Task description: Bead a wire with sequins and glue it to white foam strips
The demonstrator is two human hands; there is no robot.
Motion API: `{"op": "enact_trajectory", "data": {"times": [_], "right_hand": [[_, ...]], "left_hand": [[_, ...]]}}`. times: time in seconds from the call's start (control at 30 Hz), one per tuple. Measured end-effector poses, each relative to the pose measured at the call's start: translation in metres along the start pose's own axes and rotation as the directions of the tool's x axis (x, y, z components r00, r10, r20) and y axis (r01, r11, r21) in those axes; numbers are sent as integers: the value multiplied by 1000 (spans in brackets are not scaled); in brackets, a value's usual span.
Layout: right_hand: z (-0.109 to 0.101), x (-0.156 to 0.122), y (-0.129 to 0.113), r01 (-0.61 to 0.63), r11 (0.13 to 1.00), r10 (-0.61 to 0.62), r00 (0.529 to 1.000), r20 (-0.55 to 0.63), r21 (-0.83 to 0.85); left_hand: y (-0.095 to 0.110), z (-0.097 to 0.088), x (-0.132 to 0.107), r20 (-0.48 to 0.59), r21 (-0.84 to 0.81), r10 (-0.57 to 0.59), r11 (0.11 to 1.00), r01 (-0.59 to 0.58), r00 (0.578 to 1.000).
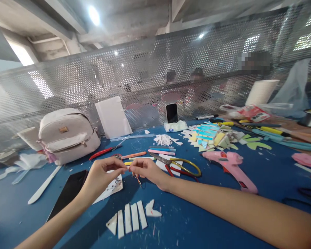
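Observation:
My left hand (103, 174) and my right hand (149, 170) meet over the middle of the blue table, fingertips pinched together. What lies between the fingertips is too small to make out. Below my right fingers hangs a thin loop (143, 185) like wire or cord, with a small reddish piece. In front of my hands, several white foam strips (128, 218) lie in a row, with a pointed piece (112, 224) at one end and a notched tail-shaped piece (152, 209) at the other. Behind my left hand is a speckled white sheet (112, 188).
Scissors (186, 167), a pink hot glue gun (232, 166) and several markers (162, 151) lie beyond my hands. A black phone (67, 192) rests left, near a white backpack (67, 135). Cut foam scraps (215, 136) are piled at back right, before a perforated metal screen (145, 79).

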State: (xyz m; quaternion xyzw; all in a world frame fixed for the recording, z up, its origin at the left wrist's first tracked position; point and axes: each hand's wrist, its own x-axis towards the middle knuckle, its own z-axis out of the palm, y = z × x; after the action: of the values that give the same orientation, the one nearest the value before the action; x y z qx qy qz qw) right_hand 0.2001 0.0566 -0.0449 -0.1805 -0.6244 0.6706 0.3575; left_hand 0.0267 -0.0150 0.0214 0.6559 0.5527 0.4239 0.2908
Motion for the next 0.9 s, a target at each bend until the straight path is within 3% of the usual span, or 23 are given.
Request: {"op": "enact_trajectory", "data": {"times": [0.17,0.33,0.47,0.7,0.9], "right_hand": [[2,-2,-2,10,1000,-10,999,-37,-16],[4,-4,-6,9,1000,-9,1000,-5,-26],[6,-7,-12,31,991,-30,999,12,-133],[10,-12,-19,137,897,-93,988,124,-421],[13,-16,-17,299,781,-222,953,205,-549]], "left_hand": [[-13,4,-2,-53,-55,-10,998,7,999],[-40,8,-12,-118,-122,-18,993,4,993],[-57,10,-26,-114,-218,-57,976,31,992],[-55,7,-40,-191,-249,-55,968,6,980],[-53,8,-45,-199,-296,-39,955,-22,979]]}}
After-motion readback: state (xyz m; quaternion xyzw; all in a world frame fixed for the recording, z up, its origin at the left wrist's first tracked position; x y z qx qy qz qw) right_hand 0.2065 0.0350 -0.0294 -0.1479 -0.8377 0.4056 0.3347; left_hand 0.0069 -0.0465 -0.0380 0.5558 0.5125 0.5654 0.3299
